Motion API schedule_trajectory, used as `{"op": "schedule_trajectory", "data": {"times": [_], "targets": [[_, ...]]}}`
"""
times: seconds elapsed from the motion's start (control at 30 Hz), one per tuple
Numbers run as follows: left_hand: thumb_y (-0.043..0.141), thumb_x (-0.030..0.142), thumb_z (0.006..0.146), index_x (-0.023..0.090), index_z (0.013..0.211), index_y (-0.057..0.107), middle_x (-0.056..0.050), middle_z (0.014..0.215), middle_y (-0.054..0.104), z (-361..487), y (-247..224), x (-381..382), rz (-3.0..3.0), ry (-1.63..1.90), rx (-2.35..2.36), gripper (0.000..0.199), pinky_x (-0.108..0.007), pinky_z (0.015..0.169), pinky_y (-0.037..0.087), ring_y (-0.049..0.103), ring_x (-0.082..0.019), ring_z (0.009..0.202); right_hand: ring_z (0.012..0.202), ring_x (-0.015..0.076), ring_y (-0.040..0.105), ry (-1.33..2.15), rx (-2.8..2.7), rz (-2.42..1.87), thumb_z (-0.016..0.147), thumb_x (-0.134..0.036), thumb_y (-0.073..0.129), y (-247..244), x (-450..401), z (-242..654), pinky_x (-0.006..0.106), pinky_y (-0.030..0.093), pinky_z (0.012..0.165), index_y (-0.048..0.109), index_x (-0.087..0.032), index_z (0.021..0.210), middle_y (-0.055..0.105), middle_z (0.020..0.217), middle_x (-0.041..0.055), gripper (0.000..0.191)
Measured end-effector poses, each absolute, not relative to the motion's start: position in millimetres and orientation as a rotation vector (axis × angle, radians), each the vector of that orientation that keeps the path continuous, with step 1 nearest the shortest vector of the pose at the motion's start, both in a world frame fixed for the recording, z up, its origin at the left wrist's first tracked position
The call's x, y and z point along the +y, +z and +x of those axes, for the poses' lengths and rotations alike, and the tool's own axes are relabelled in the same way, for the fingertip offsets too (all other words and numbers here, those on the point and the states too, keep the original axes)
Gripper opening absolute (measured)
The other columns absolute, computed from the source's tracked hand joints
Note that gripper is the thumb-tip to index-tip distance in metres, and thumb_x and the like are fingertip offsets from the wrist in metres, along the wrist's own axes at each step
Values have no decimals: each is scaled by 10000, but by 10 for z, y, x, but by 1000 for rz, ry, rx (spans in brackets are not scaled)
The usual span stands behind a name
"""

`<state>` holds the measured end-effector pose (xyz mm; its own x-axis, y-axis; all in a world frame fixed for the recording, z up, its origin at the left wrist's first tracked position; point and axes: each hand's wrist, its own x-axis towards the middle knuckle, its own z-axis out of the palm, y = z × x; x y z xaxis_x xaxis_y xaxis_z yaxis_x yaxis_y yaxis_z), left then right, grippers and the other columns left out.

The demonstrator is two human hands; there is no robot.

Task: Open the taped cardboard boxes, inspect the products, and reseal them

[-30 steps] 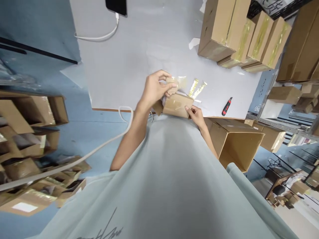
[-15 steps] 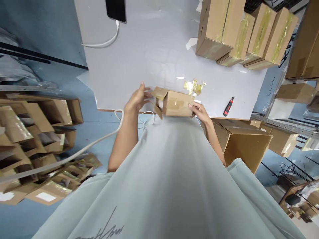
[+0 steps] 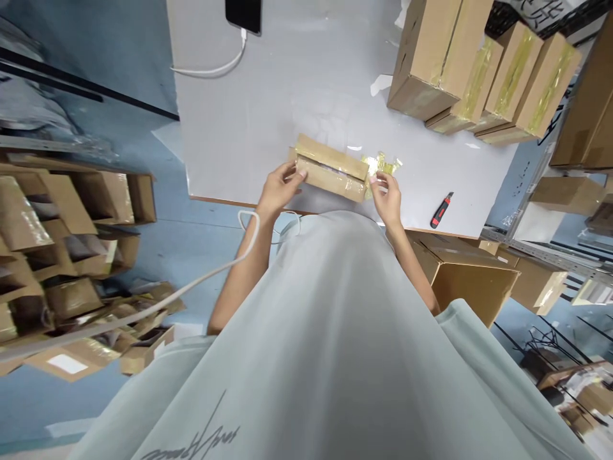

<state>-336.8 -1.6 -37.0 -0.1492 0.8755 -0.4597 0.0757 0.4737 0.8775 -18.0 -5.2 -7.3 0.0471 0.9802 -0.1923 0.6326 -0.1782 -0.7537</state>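
Note:
A small cardboard box point(image 3: 330, 171) lies near the front edge of the white table point(image 3: 230, 134), its long flaps nearly meeting with a narrow gap between them. My left hand point(image 3: 282, 186) grips the box's left end, the thumb on top. At the right end, my right hand point(image 3: 385, 195) pinches the corner beside some crumpled yellow tape point(image 3: 389, 163). A red and black utility knife point(image 3: 441, 210) lies on the table to the right of my right hand.
Taped cardboard boxes point(image 3: 431, 64) stand at the back right. A phone point(image 3: 244, 14) with a white cable lies at the back. Open boxes point(image 3: 96, 198) are stacked at the left. A large open carton point(image 3: 472, 287) sits below the table's right edge.
The box has moved away from my body onto the table and turned, so its long flaps now face up. My left hand has closed on its left end, and the end flap no longer sticks out.

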Motion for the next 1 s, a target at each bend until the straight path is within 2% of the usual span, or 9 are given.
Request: {"op": "schedule_trajectory", "data": {"times": [0.13, 0.23, 0.33, 0.43, 0.57, 0.67, 0.8, 0.87, 1.0], "targets": [[891, 504, 886, 212, 1127, 765, -109, 1282, 816, -3283, -453, 47, 1042, 851, 1685, 399, -489, 1196, 605, 761, -314, 1240, 1663, 370, 509, 766, -2114, -1778, 1171, -492, 637, 159, -92, -426, 631, 504, 1345, 606, -267, 1671, 481, 1842, 170, 550], [917, 438, 830, 231, 1052, 710, -86, 1214, 803, -3250, -489, 100, 984, 839, 1699, 367, -467, 1184, 599, 758, -296, 1211, 1684, 380, 461, 761, -2329, -1809, 1196, -362, 557, 187, -44, -575, 686, 409, 1400, 650, -241, 1618, 470, 1867, 164, 449], [966, 456, 769, 241, 1015, 666, -74, 1158, 794, -3240, -475, 121, 860, 842, 1623, 443, -444, 1127, 623, 762, -276, 1157, 1685, 423, 438, 809, -2390, -1808, 1154, -413, 647, 149, -4, -686, 709, 397, 1394, 613, -145, 1619, 406, 1891, 241, 538], [959, 557, 794, 247, 978, 661, -78, 1168, 796, -3250, -450, 112, 857, 874, 1548, 468, -429, 1184, 592, 753, -264, 1201, 1686, 477, 422, 840, -2360, -1807, 1072, -393, 768, 120, 23, -756, 741, 370, 1386, 573, -62, 1595, 335, 1888, 341, 649], [791, 783, 922, 256, 1097, 716, -120, 1392, 774, -3319, -467, 112, 772, 1000, 1748, 560, -420, 1322, 489, 662, -293, 1477, 1640, 449, 478, 908, -2296, -1732, 1014, -331, 815, 145, 40, -657, 690, 405, 1372, 586, -99, 1523, 399, 1837, 343, 605], [768, 895, 886, 275, 1269, 704, -153, 1543, 703, -3380, -472, 131, 604, 1065, 1861, 732, -442, 1261, 558, 601, -322, 1581, 1640, 427, 483, 927, -2186, -1689, 987, -458, 862, 164, -28, -472, 659, 478, 1325, 586, -189, 1462, 439, 1813, 288, 612], [779, 966, 811, 257, 1244, 731, -147, 1336, 796, -3383, -340, 109, 568, 1033, 1582, 832, -442, 1012, 697, 763, -361, 1342, 1613, 402, 537, 1048, -2077, -1720, 937, -545, 885, 41, -147, -314, 586, 607, 1182, 574, -235, 1408, 399, 1849, 268, 644], [869, 893, 764, 235, 1189, 762, -142, 1259, 822, -3355, -230, 64, 588, 1017, 1519, 791, -422, 976, 700, 791, -357, 1255, 1592, 389, 568, 1119, -2076, -1770, 944, -508, 857, -98, -158, -310, 553, 633, 1143, 574, -200, 1416, 351, 1874, 296, 631], [974, 709, 704, 204, 1102, 804, -140, 1203, 835, -3292, -47, -58, 668, 913, 1547, 665, -403, 967, 681, 784, -350, 1201, 1664, 367, 502, 1104, -2169, -1778, 1002, -441, 771, -386, -99, -347, 510, 585, 1231, 544, -79, 1533, 353, 1858, 364, 681]]}}
